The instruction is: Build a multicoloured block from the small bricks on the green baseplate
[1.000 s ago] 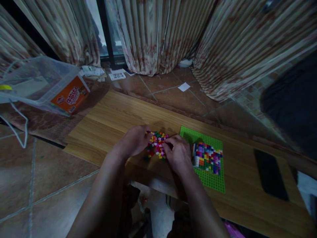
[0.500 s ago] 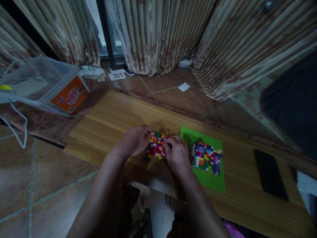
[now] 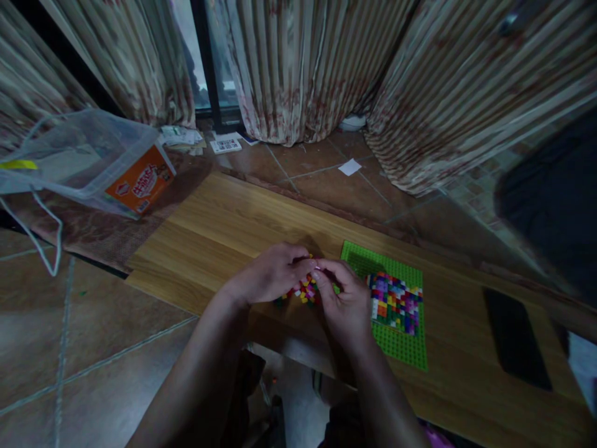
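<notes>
My left hand [image 3: 277, 274] and my right hand [image 3: 344, 298] meet fingertip to fingertip above a pile of small coloured building bricks [image 3: 305, 292]. Both are closed in a pinch. A tiny pinkish building brick [image 3: 318, 269] shows between the fingertips, mostly covered by them. Much of the loose pile is hidden under my hands. Just right of my right hand lies a green studded baseplate [image 3: 401, 351]. On it sits a block of many-coloured bricks [image 3: 396, 302] packed side by side.
The wooden table [image 3: 224, 218] carries a dark flat phone-like object [image 3: 517, 336] at the right. A clear plastic bin [image 3: 88, 149] with an orange label stands at the left. Striped curtains [image 3: 298, 68] hang behind, and papers [image 3: 226, 144] lie on the tiled floor.
My hands were apart on either side of the brick pile. Now they are together above it, fingertips touching. The whole view has shifted slightly.
</notes>
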Available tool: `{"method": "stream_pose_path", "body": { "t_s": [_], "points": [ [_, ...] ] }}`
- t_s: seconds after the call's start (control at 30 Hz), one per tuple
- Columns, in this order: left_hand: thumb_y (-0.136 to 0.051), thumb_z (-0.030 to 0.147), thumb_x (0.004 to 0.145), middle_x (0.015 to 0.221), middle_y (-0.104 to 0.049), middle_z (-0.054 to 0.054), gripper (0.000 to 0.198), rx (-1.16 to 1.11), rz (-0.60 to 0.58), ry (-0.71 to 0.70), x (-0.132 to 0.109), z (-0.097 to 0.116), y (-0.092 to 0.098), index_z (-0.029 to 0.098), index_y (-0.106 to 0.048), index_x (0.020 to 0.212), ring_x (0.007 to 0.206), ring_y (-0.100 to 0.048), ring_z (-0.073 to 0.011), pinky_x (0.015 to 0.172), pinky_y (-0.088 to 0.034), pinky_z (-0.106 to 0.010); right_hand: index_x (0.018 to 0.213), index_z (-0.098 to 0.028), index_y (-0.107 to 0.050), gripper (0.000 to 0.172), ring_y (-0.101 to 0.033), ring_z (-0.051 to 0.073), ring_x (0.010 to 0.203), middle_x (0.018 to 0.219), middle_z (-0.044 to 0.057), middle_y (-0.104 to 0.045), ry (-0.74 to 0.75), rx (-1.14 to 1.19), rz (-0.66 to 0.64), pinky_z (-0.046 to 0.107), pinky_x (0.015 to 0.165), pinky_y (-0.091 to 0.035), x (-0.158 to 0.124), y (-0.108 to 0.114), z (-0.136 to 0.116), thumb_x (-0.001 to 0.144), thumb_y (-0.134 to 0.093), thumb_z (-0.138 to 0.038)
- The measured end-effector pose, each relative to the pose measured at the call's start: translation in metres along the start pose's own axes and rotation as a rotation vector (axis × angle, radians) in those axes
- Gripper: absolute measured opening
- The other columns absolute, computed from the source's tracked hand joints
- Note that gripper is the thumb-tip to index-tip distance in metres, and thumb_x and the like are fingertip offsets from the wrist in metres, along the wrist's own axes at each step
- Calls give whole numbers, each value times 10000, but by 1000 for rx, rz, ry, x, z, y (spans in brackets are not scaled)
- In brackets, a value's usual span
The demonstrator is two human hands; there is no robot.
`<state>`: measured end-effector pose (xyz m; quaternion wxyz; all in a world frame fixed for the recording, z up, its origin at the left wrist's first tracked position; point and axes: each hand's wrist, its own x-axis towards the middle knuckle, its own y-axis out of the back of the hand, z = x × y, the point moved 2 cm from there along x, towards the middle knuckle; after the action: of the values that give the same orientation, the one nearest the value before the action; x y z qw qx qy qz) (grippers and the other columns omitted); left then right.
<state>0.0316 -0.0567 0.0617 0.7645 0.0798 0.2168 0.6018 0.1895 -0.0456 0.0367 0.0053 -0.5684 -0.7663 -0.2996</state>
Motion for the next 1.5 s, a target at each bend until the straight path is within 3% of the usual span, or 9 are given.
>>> {"method": "stream_pose_path", "body": {
  "t_s": [0.2, 0.43, 0.57, 0.63, 0.73, 0.9, 1.1, 1.33, 1.5],
  "points": [
    [-506, 413, 892, 597, -541, 17, 319, -176, -30, -30, -1, 3, 0, 145, -609, 753, 538, -480, -81, 496, -365, -191, 905, -229, -719, 78, -654, 133, 805, 866, -2, -701, -130, 253, 51, 249, 723, -523, 2, 3, -2, 879, -646, -218],
    [-515, 389, 882, 631, -541, 19, 286, -298, -86, -21, -3, 7, 2, 145, -601, 761, 562, -483, -77, 536, -400, -197, 860, -224, -727, 55, -664, 139, 749, 835, -1, -722, -185, 358, 84, 273, 710, -538, 4, 10, -6, 837, -679, -238],
    [-523, 316, 858, 642, -600, 10, 225, 4, 94, 14, 1, 0, 3, 158, -668, 793, 589, -520, -97, 560, -394, -206, 874, -219, -725, 89, -672, 170, 810, 864, 24, -728, -177, 124, 105, 304, 743, -533, 5, 15, 6, 849, -645, -249],
    [-518, 252, 835, 650, -631, 1, 202, 203, 172, 47, 4, -1, 1, 166, -687, 765, 605, -540, -110, 567, -384, -213, 865, -218, -723, 114, -674, 182, 835, 878, 37, -728, -159, -44, 39, 314, 762, -523, 5, 14, 12, 861, -610, -229],
    [-492, 212, 831, 677, -664, -15, 228, 362, 178, 76, 6, 0, -4, 178, -704, 753, 627, -565, -125, 585, -387, -225, 858, -217, -717, 152, -676, 187, 832, 892, 47, -730, -154, -203, -87, 322, 786, -510, 5, 9, 17, 868, -569, -187],
    [-488, 184, 816, 743, -700, -30, 240, 432, 173, 126, 8, -4, -8, 199, -727, 812, 661, -604, -141, 619, -409, -242, 917, -207, -710, 186, -679, 192, 871, 951, 55, -733, -159, -287, -178, 323, 823, -497, 4, 2, 16, 863, -551, -127],
    [-500, 186, 814, 764, -712, -34, 237, 443, 179, 141, 8, -7, -6, 210, -733, 852, 683, -618, -155, 643, -426, -251, 909, -195, -703, 153, -674, 190, 833, 905, 52, -723, -149, -335, -167, 315, 785, -486, 0, 14, 11, 868, -567, -137],
    [-473, 178, 826, 742, -700, -28, 262, 459, 201, 175, 6, -4, 1, 206, -729, 874, 689, -613, -155, 645, -414, -249, 860, -211, -680, 146, -658, 210, 792, 864, 32, -699, -230, -509, -345, 328, 734, -473, -18, 17, 6, 765, -663, -101],
    [-442, 178, 829, 742, -704, -34, 298, 496, 218, 179, 9, -11, 3, 206, -729, 903, 682, -613, -158, 638, -409, -253, 827, -211, -643, 194, -635, 202, 740, 839, 40, -665, -184, -626, -313, 308, 671, -454, -24, 15, 7, 723, -627, -47]
  ]
}}
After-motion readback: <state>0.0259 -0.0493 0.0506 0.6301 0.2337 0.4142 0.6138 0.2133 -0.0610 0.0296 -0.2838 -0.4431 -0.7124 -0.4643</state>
